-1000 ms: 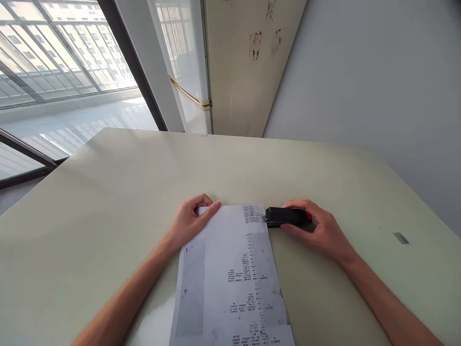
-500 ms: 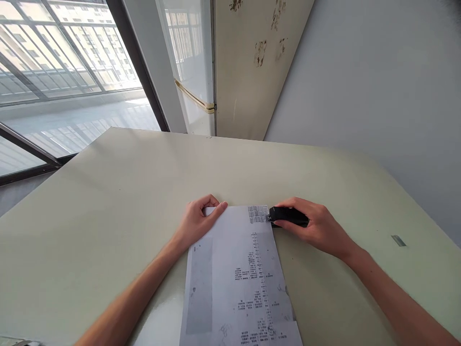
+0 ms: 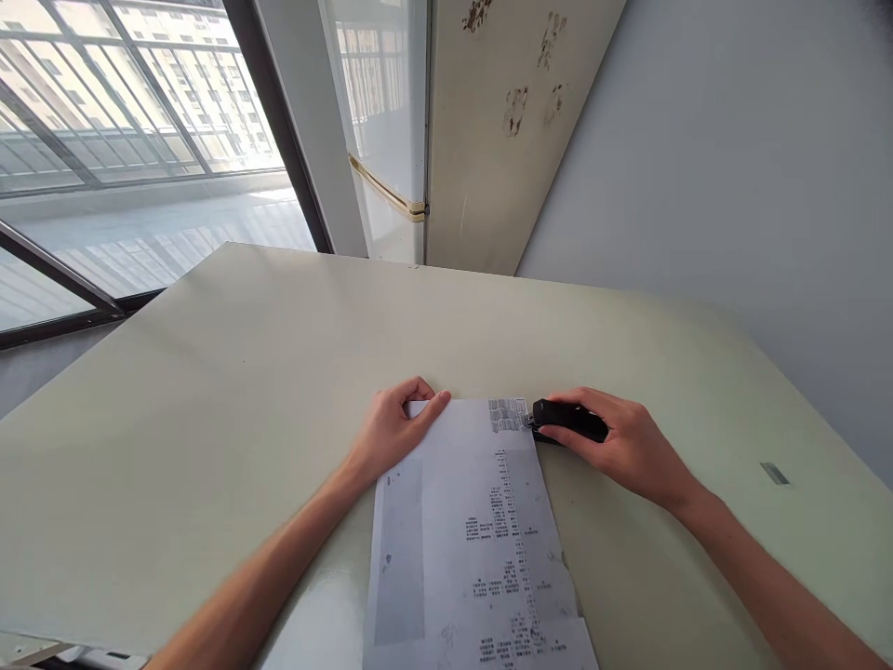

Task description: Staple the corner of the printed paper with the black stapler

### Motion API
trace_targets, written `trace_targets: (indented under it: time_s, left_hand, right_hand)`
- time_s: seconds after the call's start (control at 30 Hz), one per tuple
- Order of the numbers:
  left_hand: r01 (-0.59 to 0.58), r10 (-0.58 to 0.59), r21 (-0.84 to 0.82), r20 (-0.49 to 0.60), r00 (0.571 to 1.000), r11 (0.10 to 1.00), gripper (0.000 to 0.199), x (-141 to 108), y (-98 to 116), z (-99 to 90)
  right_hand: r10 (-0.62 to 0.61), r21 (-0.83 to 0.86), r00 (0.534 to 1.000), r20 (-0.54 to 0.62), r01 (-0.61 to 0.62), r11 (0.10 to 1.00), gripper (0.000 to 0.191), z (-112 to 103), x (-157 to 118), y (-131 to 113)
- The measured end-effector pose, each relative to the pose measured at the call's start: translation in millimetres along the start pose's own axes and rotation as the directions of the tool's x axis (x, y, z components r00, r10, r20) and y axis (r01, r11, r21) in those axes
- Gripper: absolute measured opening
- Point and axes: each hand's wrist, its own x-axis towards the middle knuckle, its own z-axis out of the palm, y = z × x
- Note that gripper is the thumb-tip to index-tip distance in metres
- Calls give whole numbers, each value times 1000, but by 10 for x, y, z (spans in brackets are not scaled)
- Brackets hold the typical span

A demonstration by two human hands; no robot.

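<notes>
Printed paper sheets (image 3: 453, 521) lie on the pale table, running down past the bottom edge of the view. My left hand (image 3: 401, 423) grips their upper left corner, thumb on top and fingers curled at the far edge. In my right hand (image 3: 614, 437) is a black stapler (image 3: 572, 420), held between thumb and fingers. The stapler's front end is at the upper right edge of the paper, beside a dense printed block. Whether the sheet lies between its jaws is too small to tell.
The pale table (image 3: 335, 326) spreads around the paper. A small grey strip (image 3: 774, 474) lies on its right side. Beyond the far edge stand a fridge (image 3: 516, 186) with a gold handle and a grey wall (image 3: 732, 167). A window (image 3: 139, 121) is at the left.
The whole view has shifted slightly, so the table, paper and hands appear a little further right. The stapler's front end now shows slightly less overlap with the paper's edge.
</notes>
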Motion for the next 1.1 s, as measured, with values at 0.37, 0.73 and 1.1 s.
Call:
trace_targets:
  time_s: [0.37,0.73,1.1]
  left_hand:
    - [16,-16,-20,7,1000,1000,44,-19,-12,11]
    - [4,-4,-12,-2,1000,1000,44,-30,-26,14]
    - [13,-13,-8,-4,1000,1000,44,-50,-1,19]
  right_hand:
    - [12,25,1000,1,-12,1000,32,5,-33,-29]
    - [10,50,1000,-20,-9,999,30,34,-45,-28]
    - [-44,60,997,60,41,997,31,-4,-19,-22]
